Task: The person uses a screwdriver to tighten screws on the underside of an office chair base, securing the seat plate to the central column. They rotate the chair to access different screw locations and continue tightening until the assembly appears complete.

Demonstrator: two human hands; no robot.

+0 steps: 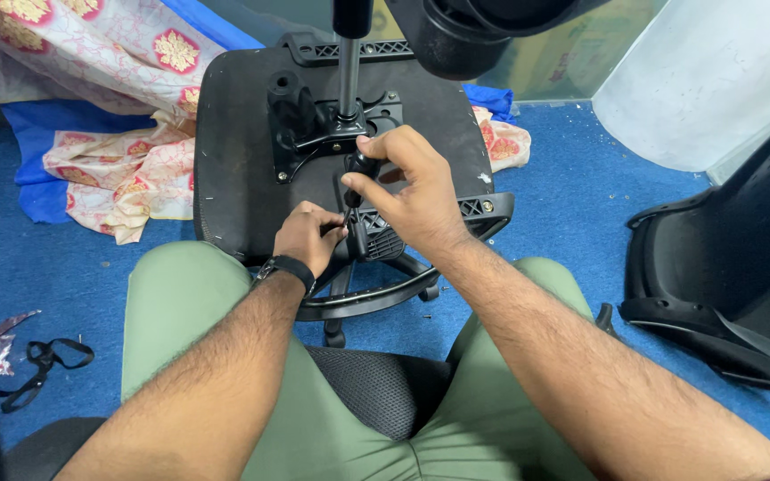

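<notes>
Black chair seat (233, 134); blue carpet (572, 187); olive trousers (180, 303); cream-red medallion-patterned cloth (126, 169).

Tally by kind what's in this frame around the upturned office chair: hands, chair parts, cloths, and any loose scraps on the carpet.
Hands: 2 (left hand, right hand, both at the black screwdriver-like tool)
Black chair parts: 2 (upturned black chair seat, separate black plastic chair back shell)
Cloths: 1 patterned cream-and-red cloth
Loose scraps: 1 black strap
Total: 6
</notes>
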